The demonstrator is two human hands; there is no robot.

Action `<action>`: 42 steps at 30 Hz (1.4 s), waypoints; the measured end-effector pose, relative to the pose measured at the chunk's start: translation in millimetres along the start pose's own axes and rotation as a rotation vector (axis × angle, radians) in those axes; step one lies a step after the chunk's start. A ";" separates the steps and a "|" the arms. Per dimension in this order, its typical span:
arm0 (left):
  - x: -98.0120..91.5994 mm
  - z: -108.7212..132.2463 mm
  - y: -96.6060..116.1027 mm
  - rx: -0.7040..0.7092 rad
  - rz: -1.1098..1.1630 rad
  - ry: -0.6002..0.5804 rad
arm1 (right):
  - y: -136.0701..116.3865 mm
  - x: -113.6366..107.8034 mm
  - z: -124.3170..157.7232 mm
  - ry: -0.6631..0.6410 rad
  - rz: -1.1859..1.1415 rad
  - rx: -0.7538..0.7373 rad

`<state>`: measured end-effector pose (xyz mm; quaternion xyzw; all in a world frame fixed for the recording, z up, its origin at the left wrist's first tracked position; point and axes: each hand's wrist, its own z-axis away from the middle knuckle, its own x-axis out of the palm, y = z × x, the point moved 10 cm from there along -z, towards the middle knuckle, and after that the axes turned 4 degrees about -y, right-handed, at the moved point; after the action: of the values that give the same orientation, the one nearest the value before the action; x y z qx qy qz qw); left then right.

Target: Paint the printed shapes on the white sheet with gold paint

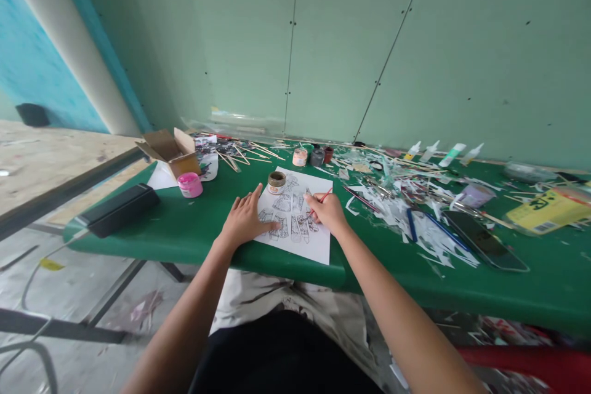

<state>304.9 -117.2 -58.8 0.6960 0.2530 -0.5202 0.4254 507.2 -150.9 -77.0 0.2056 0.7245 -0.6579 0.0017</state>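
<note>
A white sheet of paper printed with black line drawings lies on the green table in front of me. My left hand rests flat on the sheet's left edge with its fingers spread, holding it down. My right hand is closed on a thin red-handled brush, whose tip touches the drawings. A small open paint pot stands on the sheet's top left corner.
A pink pot, an open cardboard box and a black case sit to the left. Several pots stand at the back. Paper scraps, sticks, glue bottles, a dark phone and a yellow packet crowd the right.
</note>
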 end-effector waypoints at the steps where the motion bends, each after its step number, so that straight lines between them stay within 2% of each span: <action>1: 0.2 0.0 0.0 0.003 0.002 0.001 | 0.0 -0.1 -0.1 0.001 0.004 -0.002; 26: -2.8 1.1 0.5 0.021 0.008 0.043 | -0.3 -1.6 0.9 0.011 -0.026 0.017; 42: -2.5 1.5 1.1 0.025 0.008 0.029 | -1.5 -1.4 1.3 0.008 -0.006 0.003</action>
<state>304.1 -118.8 -56.2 0.7098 0.2496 -0.5114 0.4150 507.7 -152.6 -75.3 0.2060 0.7243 -0.6580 -0.0035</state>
